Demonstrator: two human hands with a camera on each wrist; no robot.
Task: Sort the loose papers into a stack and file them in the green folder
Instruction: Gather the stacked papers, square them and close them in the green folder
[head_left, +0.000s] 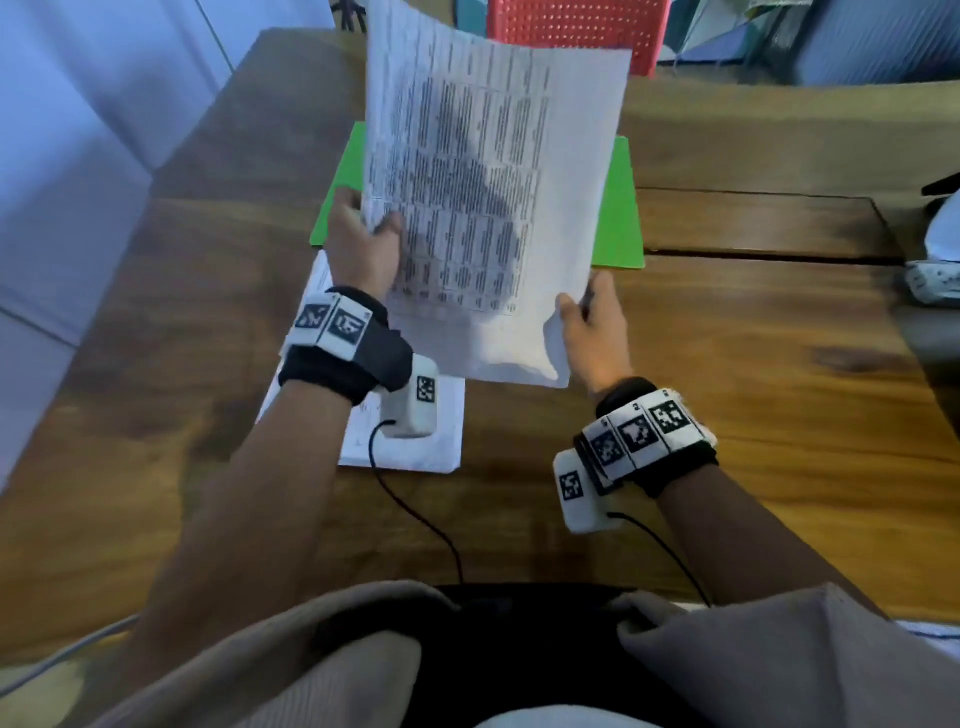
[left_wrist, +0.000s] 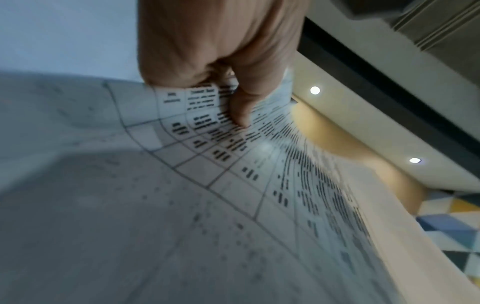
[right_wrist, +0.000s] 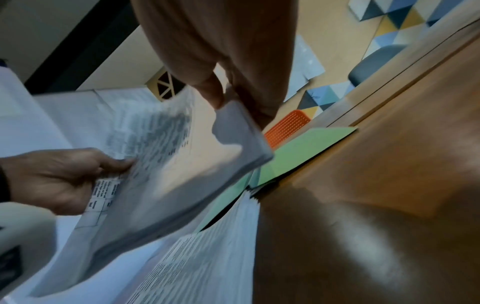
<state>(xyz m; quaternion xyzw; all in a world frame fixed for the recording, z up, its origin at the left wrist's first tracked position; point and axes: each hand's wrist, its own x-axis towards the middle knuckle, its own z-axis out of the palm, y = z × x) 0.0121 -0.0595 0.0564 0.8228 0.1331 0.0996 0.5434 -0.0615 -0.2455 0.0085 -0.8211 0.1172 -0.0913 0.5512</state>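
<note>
I hold a bundle of printed sheets (head_left: 483, 208) tilted up above the table. My left hand (head_left: 363, 244) pinches its left edge, thumb on the printed face (left_wrist: 233, 98). At the bundle's lower right corner (right_wrist: 233, 131), my right hand (head_left: 587, 322) pinches it between thumb and fingers (right_wrist: 215, 92). The green folder (head_left: 618, 208) lies flat on the table behind the sheets, mostly hidden by them; its near edge shows in the right wrist view (right_wrist: 306, 152). More white papers (head_left: 410, 447) lie on the table under my left wrist.
The wooden table (head_left: 779, 389) has a seam running across its right half. A red perforated chair back (head_left: 576, 26) stands beyond the far edge. A white patterned object (head_left: 935, 270) sits at the table's right edge. Wrist camera cables trail toward my lap.
</note>
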